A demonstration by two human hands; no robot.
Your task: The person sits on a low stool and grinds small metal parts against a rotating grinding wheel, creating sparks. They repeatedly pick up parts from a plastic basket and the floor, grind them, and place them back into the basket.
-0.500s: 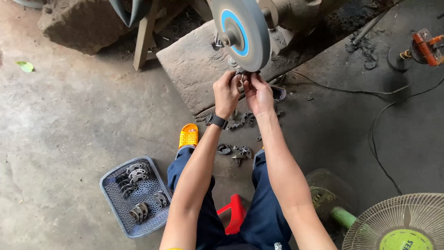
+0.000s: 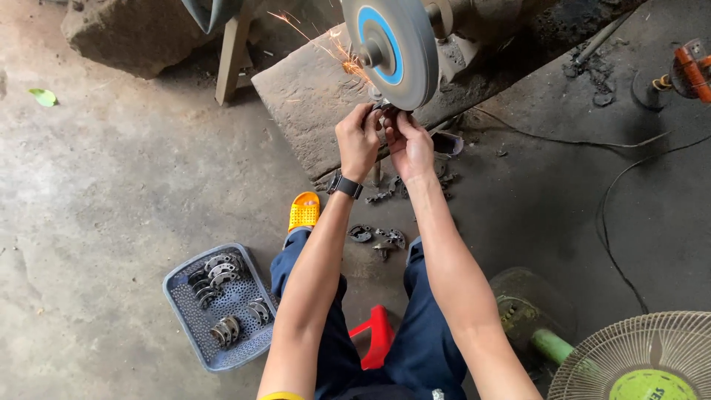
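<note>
Hands, left [image 2: 358, 141] and right [image 2: 409, 146], fingers clamped on a small metal part [image 2: 386, 109] against the blue-centred grinding wheel [image 2: 396, 48].

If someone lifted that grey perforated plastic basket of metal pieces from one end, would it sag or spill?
The grey perforated plastic basket looks thin-walled, so it would probably flex a little. The curved metal pieces lie loose in clusters, so they would likely slide toward the low end. With this much metal, it is probably heavy for its size.

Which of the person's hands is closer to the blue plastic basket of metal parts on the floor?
The left. The left hand is up at the grey grinding wheel, on the blue plastic basket side; the right hand sits just beyond it, farther from the basket.
</note>
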